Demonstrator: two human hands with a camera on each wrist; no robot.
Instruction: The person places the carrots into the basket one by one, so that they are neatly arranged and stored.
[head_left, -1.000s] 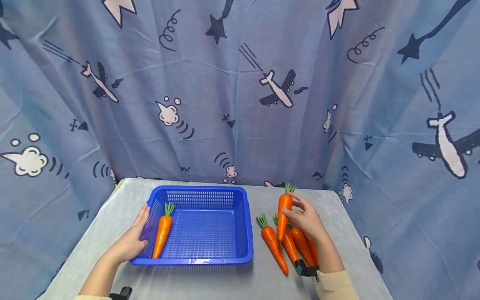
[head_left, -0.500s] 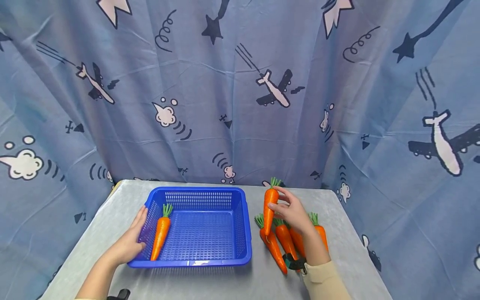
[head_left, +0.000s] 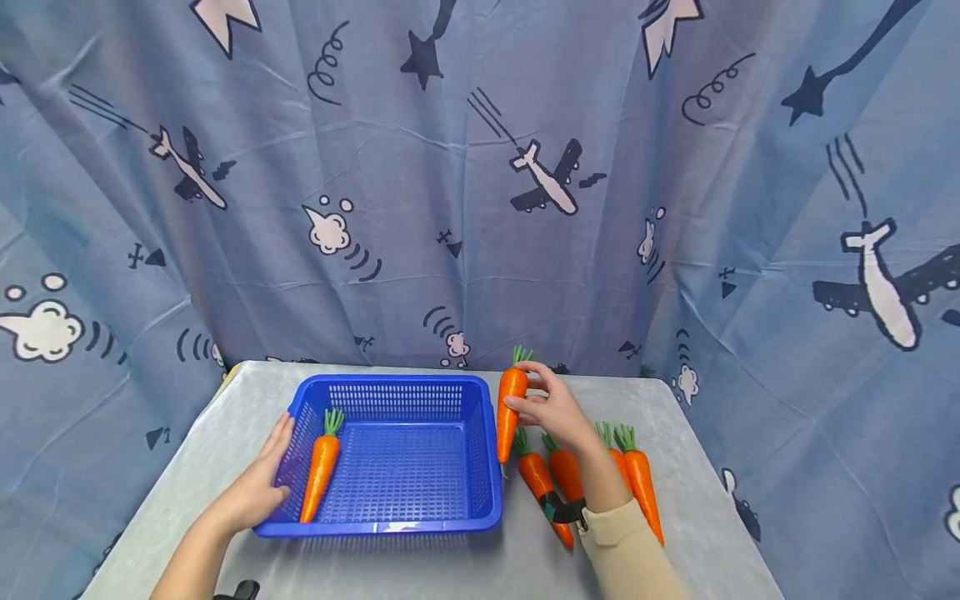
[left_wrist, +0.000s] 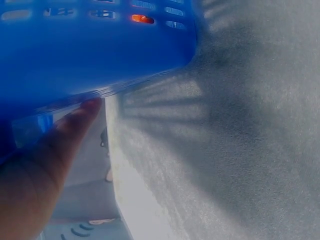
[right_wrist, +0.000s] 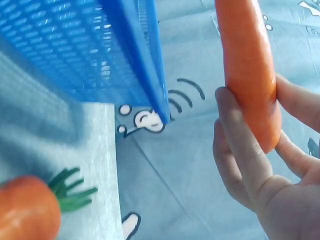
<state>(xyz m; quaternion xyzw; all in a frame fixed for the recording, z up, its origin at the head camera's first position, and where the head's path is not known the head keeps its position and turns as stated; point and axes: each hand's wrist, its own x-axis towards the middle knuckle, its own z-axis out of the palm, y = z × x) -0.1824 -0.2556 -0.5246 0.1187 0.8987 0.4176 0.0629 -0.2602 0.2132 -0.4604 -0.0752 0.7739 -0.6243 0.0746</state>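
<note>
My right hand [head_left: 551, 408] pinches an orange carrot [head_left: 512, 408] near its top, beside the right rim of a blue plastic basket [head_left: 442, 525]. Green stalks point up and the tip hangs downward. Thumb and fingers lie on opposite sides of this carrot [right_wrist: 247, 65] in the right wrist view. Along the basket's left side rests my left hand [head_left: 258, 483], its fingers straight against the wall and rim. Inside the basket, one carrot [head_left: 321, 475] lies at the left. In the left wrist view, a fingertip [left_wrist: 92, 105] meets the basket's underside edge.
Several carrots [head_left: 641, 483] lie on the table [head_left: 697, 500] right of the basket, partly hidden under my right forearm. A blue patterned curtain [head_left: 405, 292] surrounds the table at the back and sides. A dark wrist strap [head_left: 562, 510] sits at my right wrist.
My right hand has carried the carrot leftward, from above the other carrots to the basket's right rim. The left hand has stayed on the basket, and the carrot inside has not moved.
</note>
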